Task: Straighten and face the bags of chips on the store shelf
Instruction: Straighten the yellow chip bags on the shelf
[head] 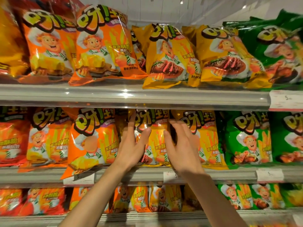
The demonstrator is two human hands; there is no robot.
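Note:
A yellow chip bag [152, 123] stands upright in the middle shelf row, between an orange bag [91, 138] on its left and another yellow bag [205, 136] on its right. My left hand [132, 145] lies against the bag's left side with fingers straight, the thumb across its front. My right hand [182, 145] lies against its right side, fingers straight and reaching into the gap beside the neighbouring bag. Neither hand curls round the bag.
The top shelf [131, 95] carries orange, yellow and green bags that lean at angles. Green bags [246, 138] stand at the right of the middle shelf. The orange bag's lower corner hangs over the shelf rail [131, 175]. A lower shelf holds smaller bags.

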